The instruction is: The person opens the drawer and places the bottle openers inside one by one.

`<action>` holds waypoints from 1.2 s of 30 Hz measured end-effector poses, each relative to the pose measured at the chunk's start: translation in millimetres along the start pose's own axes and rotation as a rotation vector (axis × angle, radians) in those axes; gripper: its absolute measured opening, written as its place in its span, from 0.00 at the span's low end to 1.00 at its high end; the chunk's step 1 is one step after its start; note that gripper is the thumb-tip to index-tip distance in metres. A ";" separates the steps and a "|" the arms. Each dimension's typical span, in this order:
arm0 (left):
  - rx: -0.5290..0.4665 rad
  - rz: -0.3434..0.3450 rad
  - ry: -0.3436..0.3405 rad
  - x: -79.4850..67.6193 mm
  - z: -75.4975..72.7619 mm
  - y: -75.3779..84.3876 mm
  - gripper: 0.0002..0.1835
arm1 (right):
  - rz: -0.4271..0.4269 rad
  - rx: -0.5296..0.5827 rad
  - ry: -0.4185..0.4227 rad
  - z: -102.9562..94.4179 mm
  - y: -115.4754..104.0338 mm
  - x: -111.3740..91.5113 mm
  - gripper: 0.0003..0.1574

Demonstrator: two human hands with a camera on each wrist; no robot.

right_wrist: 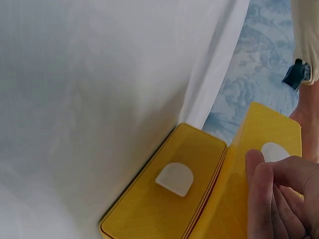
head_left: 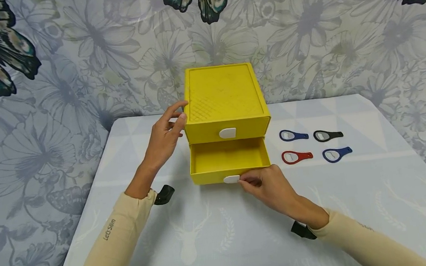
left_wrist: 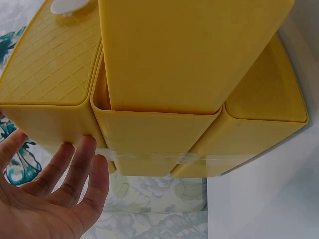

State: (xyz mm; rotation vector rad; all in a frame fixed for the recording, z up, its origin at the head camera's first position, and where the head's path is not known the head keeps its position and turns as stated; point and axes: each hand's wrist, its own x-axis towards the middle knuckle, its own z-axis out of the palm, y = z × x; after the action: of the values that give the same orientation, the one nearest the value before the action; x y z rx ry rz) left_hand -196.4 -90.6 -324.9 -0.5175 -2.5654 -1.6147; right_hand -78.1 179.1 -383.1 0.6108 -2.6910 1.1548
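Note:
A yellow drawer cabinet (head_left: 228,91) stands on the table, its middle drawer (head_left: 209,178) pulled out and bare inside. My right hand (head_left: 270,187) pinches the white handle (head_left: 231,179) of that drawer between thumb and fingers. On the cabinet's left side rests my left hand (head_left: 163,140), its fingers spread and loosely bent along the upper edge. The left wrist view shows the side of the extended drawer (left_wrist: 169,59) sticking out between the upper and lower ones. Below it, in the right wrist view, the bottom drawer's white handle (right_wrist: 175,179) sits on a closed front.
Right of the cabinet lie several bottle openers: a red one (head_left: 296,156), a black one (head_left: 327,135), and two blue ones (head_left: 293,135). A patterned cloth covers the table (head_left: 208,244). Behind it rises a wall (head_left: 305,47) with flower and butterfly prints.

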 end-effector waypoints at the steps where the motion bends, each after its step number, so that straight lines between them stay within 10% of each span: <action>1: 0.002 0.001 0.003 0.0 -0.2 -0.1 0.26 | -0.003 -0.001 0.000 0.1 -1.2 -2.3 0.02; 36: 0.025 0.055 -0.010 3.5 -0.8 -1.5 0.24 | -0.035 0.018 -0.047 8.0 -17.1 -49.3 0.02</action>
State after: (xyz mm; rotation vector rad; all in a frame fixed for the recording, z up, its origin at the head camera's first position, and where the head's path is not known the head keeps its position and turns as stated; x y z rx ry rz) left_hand -200.3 -91.1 -325.1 -0.5899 -2.5509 -1.5648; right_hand -26.0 177.9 -391.6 0.6937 -2.6997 1.1710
